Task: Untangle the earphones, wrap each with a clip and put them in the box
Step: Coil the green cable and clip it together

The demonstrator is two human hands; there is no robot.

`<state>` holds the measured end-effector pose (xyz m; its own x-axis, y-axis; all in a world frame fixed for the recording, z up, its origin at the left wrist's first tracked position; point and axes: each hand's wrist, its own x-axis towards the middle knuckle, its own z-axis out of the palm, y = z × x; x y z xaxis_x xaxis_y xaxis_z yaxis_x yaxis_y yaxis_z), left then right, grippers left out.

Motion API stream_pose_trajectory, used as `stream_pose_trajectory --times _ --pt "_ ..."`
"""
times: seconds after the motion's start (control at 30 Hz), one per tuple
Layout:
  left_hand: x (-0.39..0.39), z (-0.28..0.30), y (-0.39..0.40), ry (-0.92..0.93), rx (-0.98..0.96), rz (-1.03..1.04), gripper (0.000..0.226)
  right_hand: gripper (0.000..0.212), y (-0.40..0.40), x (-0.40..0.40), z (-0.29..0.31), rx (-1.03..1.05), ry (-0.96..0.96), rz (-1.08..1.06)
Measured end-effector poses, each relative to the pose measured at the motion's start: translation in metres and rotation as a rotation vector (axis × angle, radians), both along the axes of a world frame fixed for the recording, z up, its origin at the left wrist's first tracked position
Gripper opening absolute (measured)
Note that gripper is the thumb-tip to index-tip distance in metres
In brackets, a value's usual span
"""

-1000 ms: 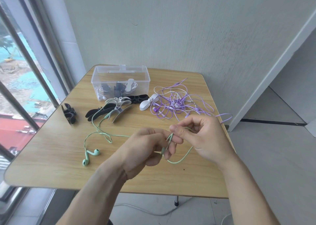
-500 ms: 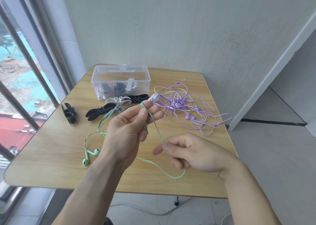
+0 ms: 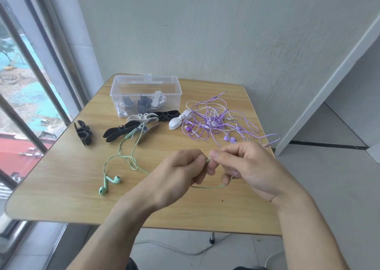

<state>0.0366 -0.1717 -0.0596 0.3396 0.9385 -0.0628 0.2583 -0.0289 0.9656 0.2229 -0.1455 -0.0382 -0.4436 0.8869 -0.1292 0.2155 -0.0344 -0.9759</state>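
Head view: both hands meet over the front of the desk [image 3: 61,187], working the green earphone cord [image 3: 141,168]. The left hand [image 3: 176,177] has its grip curled around the cord, and the right hand [image 3: 246,167] pinches the same cord between thumb and forefinger, just beside the left fingertips. A slack loop hangs below the two hands. From the left hand the cord runs leftward along the desk, crosses itself in a small twist, and ends at the two green earbuds [image 3: 110,183] lying near the left edge; another strand leads up to the clips [image 3: 131,129] by the box [image 3: 147,96].

The step in hand looks like coiling or freeing this cord, ahead of clipping it. To do it well, the left grip should probably hold a fixed point while the right draws even, loose loops, feeding slack rather than tugging, since a hard pull would likely tighten the twist near the earbuds. That crossing is best undone first, by lifting the earbud end through it. Keeping the cord low and well apart from the purple tangle [image 3: 216,121] should stop the two from catching.

The clear box stands at the back of the desk with wrapped sets already inside; black and white clips lie in front of it.
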Motion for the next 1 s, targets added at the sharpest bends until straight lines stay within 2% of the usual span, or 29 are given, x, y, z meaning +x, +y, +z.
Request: stream_pose_trajectory --times 0.07,0.13,0.3,0.4,0.47,0.5,0.6,0.67,0.77,0.83,1.0 --pt "-0.003 0.001 -0.001 -0.007 -0.064 -0.067 0.034 0.03 -0.001 -0.001 0.001 0.078 -0.055 -0.011" --pt "-0.006 0.007 -0.003 -0.124 -0.117 -0.043 0.031 0.03 0.0 -0.001 0.003 0.145 -0.11 -0.01" --pt "-0.023 0.034 -0.002 -0.802 -0.117 0.244 0.029 0.034 0.004 0.0 0.0 0.135 -0.105 0.046" --pt "-0.034 0.033 0.001 -0.969 -0.059 0.352 0.03 0.029 0.001 -0.007 -0.007 0.111 -0.165 0.125" --pt "-0.031 0.028 0.003 -0.912 -0.017 0.369 0.029 0.025 -0.002 -0.014 -0.01 0.11 -0.222 0.191" --pt "-0.028 0.024 0.002 -0.798 0.029 0.388 0.028 0.024 -0.004 -0.017 -0.01 0.108 -0.26 0.229" --pt "-0.022 0.011 0.004 -0.254 0.267 0.459 0.022 0.017 -0.011 -0.026 -0.01 0.066 -0.299 0.347" --pt "-0.021 0.002 0.005 0.014 0.383 0.386 0.019 0.014 -0.014 -0.029 -0.008 0.059 -0.264 0.392" --pt "-0.017 -0.003 0.003 0.262 0.338 0.193 0.02 0.016 -0.013 -0.026 -0.002 0.09 -0.172 0.304" --pt "-0.015 -0.002 0.001 0.272 0.26 0.125 0.024 0.022 -0.008 -0.017 0.001 0.13 -0.14 0.194" --pt "-0.019 0.009 0.0 -0.013 -0.072 -0.064 0.037 0.019 0.001 0.002 0.002 0.177 -0.083 0.036"
